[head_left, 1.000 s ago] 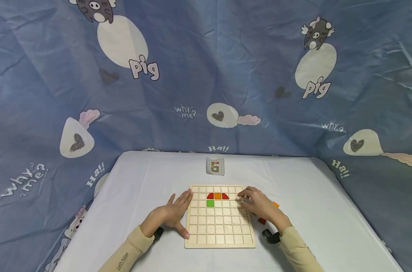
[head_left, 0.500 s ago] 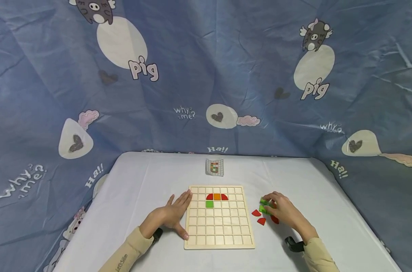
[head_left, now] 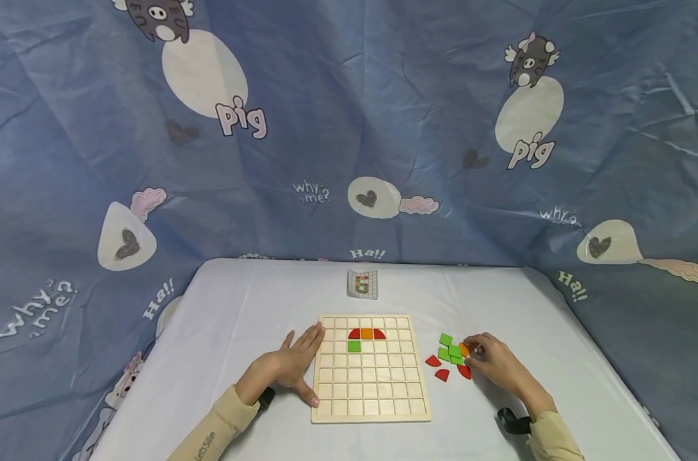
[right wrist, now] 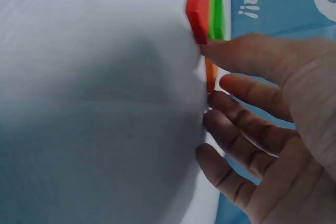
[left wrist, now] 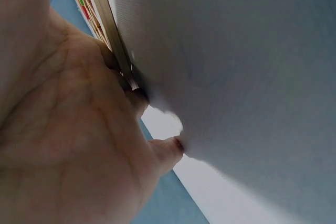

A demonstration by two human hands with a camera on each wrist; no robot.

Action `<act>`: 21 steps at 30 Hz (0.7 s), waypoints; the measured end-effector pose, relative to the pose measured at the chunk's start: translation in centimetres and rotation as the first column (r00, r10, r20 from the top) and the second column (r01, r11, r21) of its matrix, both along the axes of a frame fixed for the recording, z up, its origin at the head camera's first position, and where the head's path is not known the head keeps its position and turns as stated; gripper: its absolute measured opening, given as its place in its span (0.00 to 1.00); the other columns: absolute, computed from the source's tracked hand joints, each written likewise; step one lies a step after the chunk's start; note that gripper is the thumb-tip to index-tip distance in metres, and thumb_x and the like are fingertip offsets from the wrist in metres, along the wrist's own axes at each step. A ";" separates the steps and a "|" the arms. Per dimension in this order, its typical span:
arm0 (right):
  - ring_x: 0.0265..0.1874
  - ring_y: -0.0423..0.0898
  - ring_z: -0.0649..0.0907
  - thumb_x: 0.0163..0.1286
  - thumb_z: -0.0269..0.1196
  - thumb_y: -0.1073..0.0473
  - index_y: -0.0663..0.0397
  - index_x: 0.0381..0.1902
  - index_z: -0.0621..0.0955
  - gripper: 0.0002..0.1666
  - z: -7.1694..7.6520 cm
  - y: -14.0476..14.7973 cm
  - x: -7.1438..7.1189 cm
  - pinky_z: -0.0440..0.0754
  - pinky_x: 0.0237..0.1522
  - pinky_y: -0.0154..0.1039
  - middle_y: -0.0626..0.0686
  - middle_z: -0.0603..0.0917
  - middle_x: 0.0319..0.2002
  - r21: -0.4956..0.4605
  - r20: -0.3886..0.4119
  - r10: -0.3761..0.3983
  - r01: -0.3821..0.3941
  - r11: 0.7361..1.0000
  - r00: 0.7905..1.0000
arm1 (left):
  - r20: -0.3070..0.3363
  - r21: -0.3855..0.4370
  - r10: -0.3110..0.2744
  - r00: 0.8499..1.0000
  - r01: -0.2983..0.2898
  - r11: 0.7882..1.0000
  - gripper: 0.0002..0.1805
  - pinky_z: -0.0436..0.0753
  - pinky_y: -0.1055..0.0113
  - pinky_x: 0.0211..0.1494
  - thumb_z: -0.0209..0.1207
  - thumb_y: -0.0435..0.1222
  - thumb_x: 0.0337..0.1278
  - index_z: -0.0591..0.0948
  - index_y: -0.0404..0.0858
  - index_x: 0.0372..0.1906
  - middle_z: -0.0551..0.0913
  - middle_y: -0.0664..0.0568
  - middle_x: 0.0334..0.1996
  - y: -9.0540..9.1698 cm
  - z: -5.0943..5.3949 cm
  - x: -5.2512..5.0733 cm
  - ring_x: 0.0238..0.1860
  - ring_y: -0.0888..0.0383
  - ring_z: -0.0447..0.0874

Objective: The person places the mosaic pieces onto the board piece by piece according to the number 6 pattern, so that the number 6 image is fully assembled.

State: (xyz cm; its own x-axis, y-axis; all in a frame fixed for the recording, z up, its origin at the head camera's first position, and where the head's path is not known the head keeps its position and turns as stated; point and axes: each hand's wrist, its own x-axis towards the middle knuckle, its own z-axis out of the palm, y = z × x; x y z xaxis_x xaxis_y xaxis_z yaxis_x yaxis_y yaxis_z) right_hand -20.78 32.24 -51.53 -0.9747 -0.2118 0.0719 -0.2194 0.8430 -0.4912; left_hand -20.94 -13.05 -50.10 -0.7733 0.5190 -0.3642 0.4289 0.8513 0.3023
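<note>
A square wooden grid board [head_left: 371, 384] lies on the table. In its upper rows sit two red quarter-round tiles [head_left: 354, 334], an orange square tile [head_left: 367, 333] between them and a green square tile [head_left: 355, 346] below. My left hand [head_left: 291, 366] rests at the board's left edge, fingers and thumb spread. Right of the board, my right hand [head_left: 495, 362] reaches in at a loose orange tile [head_left: 463, 349], thumb and forefinger apart around it. In the right wrist view the thumb tip is beside a red tile [right wrist: 198, 17]; no tile is seen lifted.
Several loose green square tiles [head_left: 446, 339] lie together right of the board, some overlapping. Loose red quarter-round tiles [head_left: 442, 375] lie near them. A small card [head_left: 362, 284] with a coloured grid pattern lies behind the board. A blue printed cloth [head_left: 303, 128] hangs behind the table.
My right hand has moved right, from over the board's right edge to the green tiles, then on to the loose orange tile. The left hand stays at the board's edge.
</note>
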 end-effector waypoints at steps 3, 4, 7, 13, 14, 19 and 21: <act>0.37 0.42 0.77 0.57 0.71 0.60 0.58 0.46 0.82 0.19 -0.3 0.1 -0.2 0.78 0.39 0.36 0.49 0.80 0.41 -0.009 0.004 -0.013 0.013 1.000 1.000 | 0.001 0.004 -0.001 1.000 0.001 1.000 0.81 0.38 0.40 0.76 0.72 0.66 0.20 0.37 0.33 0.76 0.32 0.42 0.78 0.0 0.0 0.0 0.78 0.47 0.31; 0.38 0.42 0.77 0.57 0.71 0.60 0.57 0.46 0.83 0.18 -0.3 0.1 -0.2 0.78 0.39 0.36 0.49 0.80 0.41 -0.009 0.003 -0.020 0.020 1.000 1.000 | 0.002 0.005 0.000 1.000 0.000 1.000 0.81 0.38 0.40 0.76 0.72 0.66 0.20 0.37 0.33 0.76 0.32 0.42 0.78 0.0 0.0 0.0 0.78 0.47 0.31; 0.38 0.42 0.77 0.57 0.71 0.60 0.57 0.45 0.83 0.17 -0.5 0.0 -0.4 0.79 0.41 0.39 0.49 0.80 0.40 0.000 0.002 -0.031 0.031 1.000 1.000 | -0.003 0.003 -0.001 1.000 0.001 1.000 0.81 0.39 0.40 0.76 0.72 0.67 0.20 0.37 0.34 0.76 0.32 0.42 0.78 -0.1 -0.1 -0.1 0.78 0.47 0.31; 0.36 0.45 0.77 0.56 0.70 0.63 0.60 0.43 0.84 0.16 -0.4 -0.3 -0.6 0.79 0.41 0.43 0.51 0.80 0.38 0.000 0.010 -0.060 0.060 0.998 0.998 | -0.024 -0.001 -0.015 1.000 0.015 1.000 0.81 0.40 0.40 0.75 0.72 0.66 0.20 0.38 0.32 0.76 0.33 0.41 0.78 -0.1 -0.1 -0.2 0.78 0.46 0.33; 0.36 0.45 0.77 0.56 0.70 0.62 0.60 0.43 0.84 0.15 -0.4 -0.3 -0.6 0.79 0.40 0.43 0.52 0.80 0.38 0.001 0.010 -0.066 0.066 0.998 0.998 | -0.026 -0.002 -0.016 1.000 0.016 1.000 0.81 0.40 0.40 0.75 0.72 0.66 0.20 0.38 0.32 0.76 0.34 0.40 0.78 -0.1 -0.1 -0.2 0.78 0.46 0.33; 0.36 0.45 0.78 0.56 0.70 0.62 0.60 0.41 0.84 0.14 -0.4 -0.3 -0.6 0.80 0.39 0.43 0.52 0.81 0.38 0.021 0.007 -0.077 0.077 0.997 0.997 | -0.025 -0.010 -0.017 1.000 0.016 1.000 0.81 0.41 0.40 0.75 0.72 0.66 0.20 0.38 0.32 0.76 0.34 0.40 0.78 -0.1 -0.2 -0.2 0.78 0.46 0.33; 0.35 0.45 0.78 0.56 0.70 0.63 0.61 0.41 0.84 0.14 -0.3 -0.3 -0.7 0.80 0.38 0.42 0.52 0.81 0.37 0.026 0.003 -0.077 0.077 0.997 0.997 | -0.023 -0.011 -0.015 1.000 0.015 1.000 0.81 0.40 0.40 0.76 0.72 0.66 0.20 0.38 0.33 0.76 0.33 0.41 0.78 -0.1 -0.2 -0.2 0.78 0.46 0.33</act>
State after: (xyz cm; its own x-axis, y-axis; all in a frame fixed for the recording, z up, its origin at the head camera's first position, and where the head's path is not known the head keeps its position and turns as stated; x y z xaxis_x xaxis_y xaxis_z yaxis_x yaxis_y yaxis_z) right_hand -21.45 31.99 -51.88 -0.9885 -0.1377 0.0634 -0.1512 0.8699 -0.4695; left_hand -21.15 -13.14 -50.32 -0.7738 0.5265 -0.3521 0.4483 0.8480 0.2829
